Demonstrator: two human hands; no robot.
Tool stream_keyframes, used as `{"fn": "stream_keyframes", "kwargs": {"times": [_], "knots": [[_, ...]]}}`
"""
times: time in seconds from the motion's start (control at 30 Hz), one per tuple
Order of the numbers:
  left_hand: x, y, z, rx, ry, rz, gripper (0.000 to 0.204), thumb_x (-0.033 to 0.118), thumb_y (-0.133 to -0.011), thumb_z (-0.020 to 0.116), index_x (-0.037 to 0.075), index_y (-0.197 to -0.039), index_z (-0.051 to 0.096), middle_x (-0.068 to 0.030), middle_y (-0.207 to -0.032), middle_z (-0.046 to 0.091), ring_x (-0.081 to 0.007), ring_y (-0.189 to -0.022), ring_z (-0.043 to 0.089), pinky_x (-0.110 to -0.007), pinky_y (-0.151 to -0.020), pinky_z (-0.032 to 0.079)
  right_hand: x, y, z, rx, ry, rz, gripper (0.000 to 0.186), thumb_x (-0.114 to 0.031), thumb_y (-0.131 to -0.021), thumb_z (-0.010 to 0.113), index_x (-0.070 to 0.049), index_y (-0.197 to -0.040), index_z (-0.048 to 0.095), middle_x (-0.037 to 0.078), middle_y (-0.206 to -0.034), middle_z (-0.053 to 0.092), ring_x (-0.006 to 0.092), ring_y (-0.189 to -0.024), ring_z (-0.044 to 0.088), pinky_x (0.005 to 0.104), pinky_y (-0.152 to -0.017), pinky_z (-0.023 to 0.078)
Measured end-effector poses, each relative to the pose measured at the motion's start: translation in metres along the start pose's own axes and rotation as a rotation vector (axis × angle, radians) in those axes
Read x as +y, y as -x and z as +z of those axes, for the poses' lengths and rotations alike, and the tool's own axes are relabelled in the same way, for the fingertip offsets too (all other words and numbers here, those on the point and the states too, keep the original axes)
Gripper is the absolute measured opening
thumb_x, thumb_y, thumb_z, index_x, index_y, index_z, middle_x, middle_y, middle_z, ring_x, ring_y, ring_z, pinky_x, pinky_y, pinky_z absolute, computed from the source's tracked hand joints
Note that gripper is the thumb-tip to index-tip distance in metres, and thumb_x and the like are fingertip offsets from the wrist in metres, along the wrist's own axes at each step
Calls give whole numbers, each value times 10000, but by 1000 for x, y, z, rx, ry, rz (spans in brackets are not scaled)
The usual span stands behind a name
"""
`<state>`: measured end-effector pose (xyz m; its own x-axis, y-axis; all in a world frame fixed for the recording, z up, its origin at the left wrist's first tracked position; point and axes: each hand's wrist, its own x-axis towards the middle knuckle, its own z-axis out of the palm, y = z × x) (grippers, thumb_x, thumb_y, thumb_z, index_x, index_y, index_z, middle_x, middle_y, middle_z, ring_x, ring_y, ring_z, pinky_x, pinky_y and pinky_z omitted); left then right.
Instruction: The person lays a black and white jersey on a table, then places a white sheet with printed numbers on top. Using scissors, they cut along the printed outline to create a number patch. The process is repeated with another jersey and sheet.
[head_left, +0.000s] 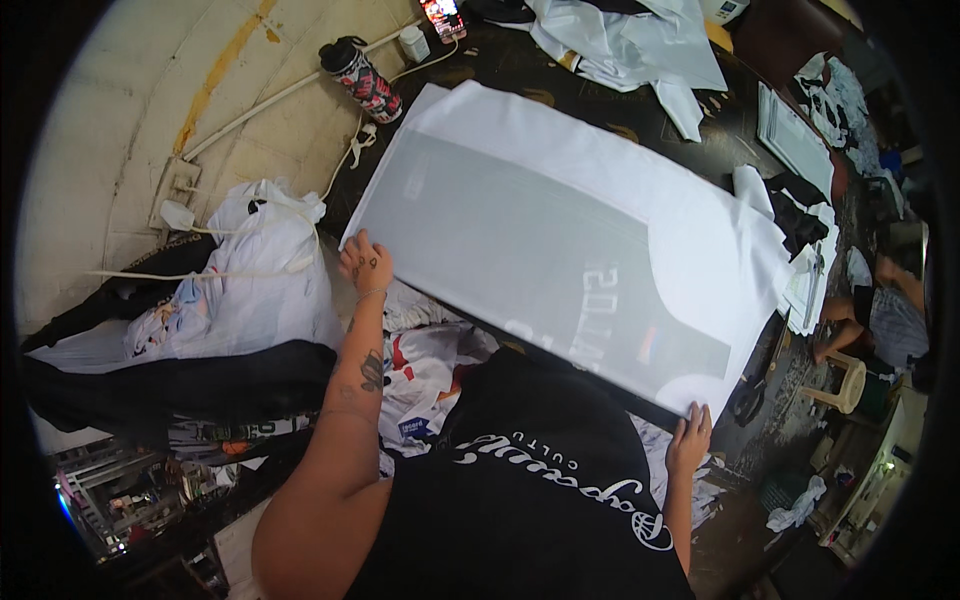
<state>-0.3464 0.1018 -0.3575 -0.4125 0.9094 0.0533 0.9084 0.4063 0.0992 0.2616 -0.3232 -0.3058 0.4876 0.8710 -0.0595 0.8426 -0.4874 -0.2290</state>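
Observation:
A white garment [640, 200] lies spread flat on a dark table [690, 120], with a large grey board-like panel [500, 230] showing through or lying on it. My left hand [365, 262] presses on the garment's near left corner. At the near right corner, my right hand [690, 435] rests with its fingers on the garment's edge. Both forearms come up from my black shirt at the bottom of the view.
A patterned bottle [362, 78] and a small white jar [413, 43] stand at the table's far left. More white cloth [620, 40] is piled at the far end. A white bag of clothes [250, 280] sits left. Another person [885, 310] sits at right beside a stool [845, 380].

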Motion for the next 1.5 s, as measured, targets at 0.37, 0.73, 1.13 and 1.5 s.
{"fn": "stream_keyframes", "kwargs": {"times": [0.37, 0.73, 1.13, 1.5], "knots": [[169, -132, -3, -145, 280, 578, 371, 91, -961, 628, 62, -1329, 667, -142, -1415, 599, -377, -1290, 571, -478, -1129, 461, -20, -80, -8, -157, -112, 61, 579, -130, -908, 778, -112, -1451, 576, 266, -1545, 476, 453, -1421, 475, 500, -1147, 453], [200, -252, -11, -404, 185, 604, 375, 161, -887, 781, 72, -1238, 682, -148, -1254, 651, -345, -1256, 572, -446, -1068, 477, -35, -109, -16, -206, -113, 230, 435, -92, -872, 791, -64, -1281, 643, 258, -1423, 542, 458, -1296, 561, 502, -1076, 484], [199, -166, 25, 93, 175, 559, 473, 152, -985, 654, 110, -1449, 569, -176, -1380, 557, -388, -1299, 520, -539, -1115, 395, -40, -206, -30, -124, -46, 114, 310, -149, -966, 705, -26, -1246, 660, 219, -1170, 661, 435, -1092, 652, 500, -933, 538], [101, -30, 15, 153, 222, 511, 471, 140, -1030, 582, 62, -1493, 543, -225, -1493, 498, -433, -1393, 467, -579, -1163, 366, 75, -138, -25, 155, 34, 417, 513, -33, -923, 703, -127, -1422, 629, 251, -1379, 577, 445, -1205, 573, 515, -1061, 470]]}}
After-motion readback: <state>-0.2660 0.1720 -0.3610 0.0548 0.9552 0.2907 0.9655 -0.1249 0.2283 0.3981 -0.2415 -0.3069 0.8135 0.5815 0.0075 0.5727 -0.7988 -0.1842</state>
